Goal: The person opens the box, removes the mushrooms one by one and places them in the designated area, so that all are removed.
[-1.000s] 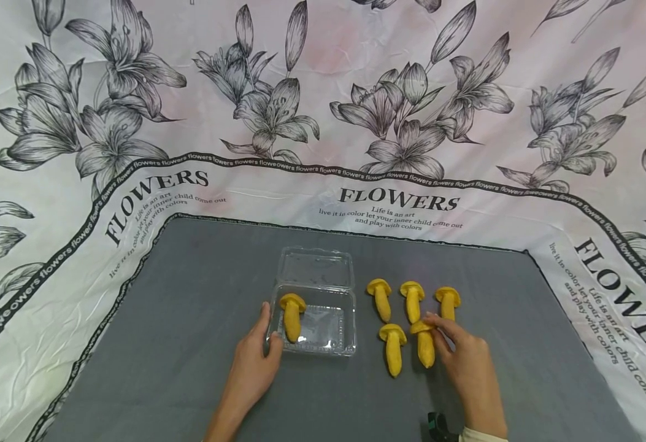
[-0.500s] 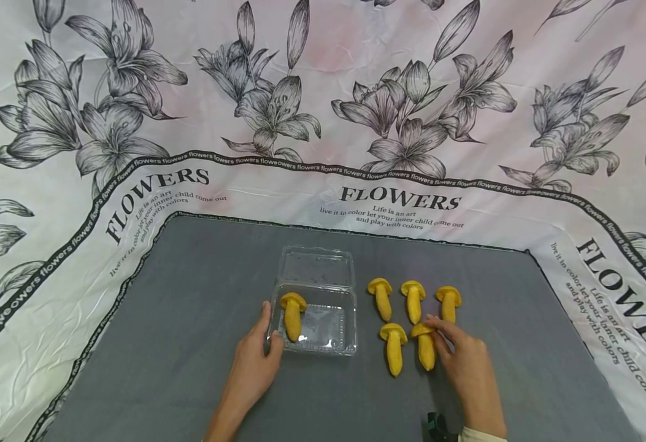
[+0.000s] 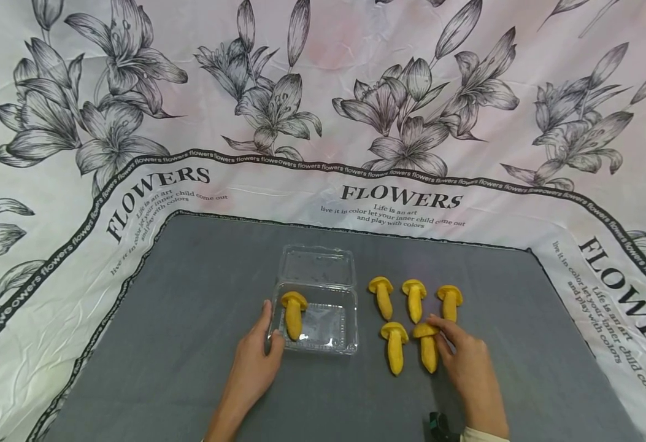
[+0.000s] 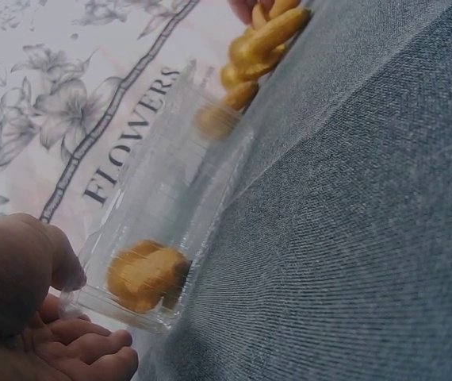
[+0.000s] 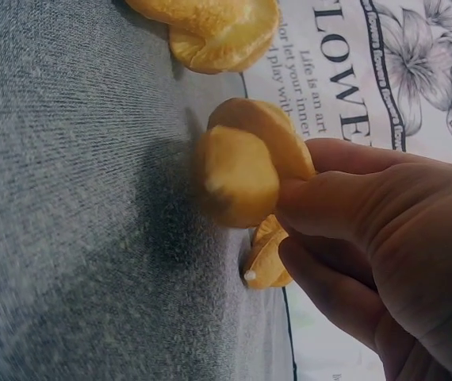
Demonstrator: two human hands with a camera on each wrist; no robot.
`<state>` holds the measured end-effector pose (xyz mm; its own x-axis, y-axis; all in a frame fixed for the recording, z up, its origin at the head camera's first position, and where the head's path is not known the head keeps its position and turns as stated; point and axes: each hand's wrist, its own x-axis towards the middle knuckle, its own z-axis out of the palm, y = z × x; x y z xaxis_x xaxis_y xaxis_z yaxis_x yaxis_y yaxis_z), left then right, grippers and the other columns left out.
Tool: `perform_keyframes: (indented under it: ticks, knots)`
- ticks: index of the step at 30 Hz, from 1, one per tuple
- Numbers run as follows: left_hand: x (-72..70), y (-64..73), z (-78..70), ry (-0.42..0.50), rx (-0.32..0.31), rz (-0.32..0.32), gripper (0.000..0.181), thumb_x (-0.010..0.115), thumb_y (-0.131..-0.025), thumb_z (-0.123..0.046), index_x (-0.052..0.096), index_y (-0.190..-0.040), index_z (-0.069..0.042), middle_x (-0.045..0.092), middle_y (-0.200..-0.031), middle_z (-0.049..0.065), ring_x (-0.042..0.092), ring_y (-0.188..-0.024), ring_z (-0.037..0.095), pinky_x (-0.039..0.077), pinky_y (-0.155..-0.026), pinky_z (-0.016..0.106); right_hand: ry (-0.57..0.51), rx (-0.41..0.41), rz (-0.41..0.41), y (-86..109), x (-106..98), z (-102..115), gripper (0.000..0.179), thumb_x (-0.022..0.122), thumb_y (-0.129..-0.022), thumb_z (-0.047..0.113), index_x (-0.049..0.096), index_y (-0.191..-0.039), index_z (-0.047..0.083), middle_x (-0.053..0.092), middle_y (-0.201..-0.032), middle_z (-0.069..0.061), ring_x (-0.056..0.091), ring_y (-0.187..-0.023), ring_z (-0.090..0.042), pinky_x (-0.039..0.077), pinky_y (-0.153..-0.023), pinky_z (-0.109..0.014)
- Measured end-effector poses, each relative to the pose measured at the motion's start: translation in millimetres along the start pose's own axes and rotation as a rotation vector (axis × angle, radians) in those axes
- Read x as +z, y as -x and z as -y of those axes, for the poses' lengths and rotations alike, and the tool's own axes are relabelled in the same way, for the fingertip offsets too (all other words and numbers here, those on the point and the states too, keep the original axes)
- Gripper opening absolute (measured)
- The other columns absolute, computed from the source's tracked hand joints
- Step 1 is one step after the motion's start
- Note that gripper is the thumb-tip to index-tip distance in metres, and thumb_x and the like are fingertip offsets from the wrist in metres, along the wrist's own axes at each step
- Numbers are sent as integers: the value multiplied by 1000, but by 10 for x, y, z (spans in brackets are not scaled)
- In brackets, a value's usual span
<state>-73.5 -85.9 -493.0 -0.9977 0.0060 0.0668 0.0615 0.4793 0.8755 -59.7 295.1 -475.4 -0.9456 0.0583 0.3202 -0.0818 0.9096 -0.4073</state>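
My right hand [image 3: 469, 362] pinches the cap edge of a yellow toy-like mushroom [image 5: 238, 175] between thumb and fingers; in the right wrist view its stem end faces the camera. Near it on the grey cloth lie several similar mushrooms [image 3: 395, 350], with another partly behind the pinched one in the right wrist view. At the left, my left hand [image 3: 253, 362] holds the side of a clear plastic clamshell box [image 3: 340, 348], thumb on one side and fingers on the other. The box's lid [image 3: 316, 265] stands open at the back. One mushroom [image 3: 294, 316] lies in the box's left part.
A grey cloth surface [image 3: 190, 344] spreads under everything. White fabric [image 3: 278, 202] with flower prints and lettering borders it at the back and sides. A small black object [image 3: 440, 425] sits by the right sleeve [image 3: 483, 434].
The mushroom in my right hand has shifted slightly, its stem tip a little lower and to the right. My left hand and the box hold nearly still.
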Motion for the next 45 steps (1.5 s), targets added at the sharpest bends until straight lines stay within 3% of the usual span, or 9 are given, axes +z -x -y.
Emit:
perform_keyframes:
  ticks: [5, 10, 15, 25, 30, 36, 40, 43, 45]
  knots:
    - [1, -5, 1, -5, 4, -4, 67, 59, -104, -12, 33, -165, -3, 41, -164, 16, 40, -150, 31, 39, -119, 56, 2, 16, 46, -3, -21, 1, 38, 75, -92, -8, 75, -127, 6, 73, -131, -16, 74, -78, -26, 49, -56, -33]
    - [1, -3, 3, 0, 8, -6, 66, 59, -104, -11, 34, -165, -3, 42, -164, 16, 40, -150, 31, 38, -120, 55, -10, 52, 114, 5, -60, 8, 40, 73, -94, -6, 73, -132, 7, 71, -135, -18, 50, -53, -12, 38, -51, -28]
    - [0, -1, 1, -4, 7, -11, 66, 59, -104, -12, 34, -165, -3, 42, -164, 15, 40, -151, 31, 37, -120, 54, -3, 64, 144, 15, -123, 17, 42, 73, -95, -4, 71, -136, 8, 71, -132, -23, 36, -46, -11, 37, -51, -28]
    - [-4, -9, 3, -2, 11, -11, 66, 59, -104, -11, 34, -165, -3, 42, -164, 15, 39, -151, 31, 37, -120, 54, 45, 116, 260, 13, -219, 27, 48, 74, -97, 4, 64, -144, 7, 65, -137, -30, 47, -59, -15, 43, -62, -38]
    - [0, -8, 8, -6, 15, -8, 66, 59, -104, -11, 33, -164, -2, 41, -164, 16, 39, -151, 32, 37, -120, 55, 22, 111, 245, 15, -268, 73, 49, 73, -98, 7, 62, -146, 8, 69, -129, -30, 33, -46, -12, 37, -54, -33]
    - [4, -4, -2, -9, 15, -8, 66, 59, -104, -11, 34, -164, -2, 41, -164, 16, 40, -151, 32, 37, -120, 54, -32, 58, 141, -67, -347, 173, 41, 67, -104, 15, 65, -144, 9, 70, -127, -31, 24, -40, -7, 34, -44, -29]
    - [5, -1, -10, -8, 16, -10, 66, 59, -104, -11, 34, -164, -2, 42, -164, 16, 40, -150, 31, 37, -120, 54, -27, -6, 75, -153, -391, 280, 38, 68, -104, 17, 67, -142, 12, 76, -99, -22, 23, -38, -8, 33, -44, -28]
    - [5, -1, -11, -8, 16, -10, 66, 59, -104, -11, 33, -165, -2, 42, -163, 16, 40, -150, 32, 37, -120, 55, -23, -47, 54, -225, -405, 384, 39, 69, -104, 19, 67, -142, 14, 64, -70, -6, 25, -38, -8, 33, -43, -28]
    - [6, 0, -9, -8, 16, -10, 66, 58, -104, -11, 33, -165, -2, 42, -164, 16, 40, -150, 32, 37, -120, 55, -38, -58, 56, -272, -406, 458, 39, 68, -105, 20, 67, -143, 15, 54, -62, -1, 26, -38, -8, 33, -41, -27]
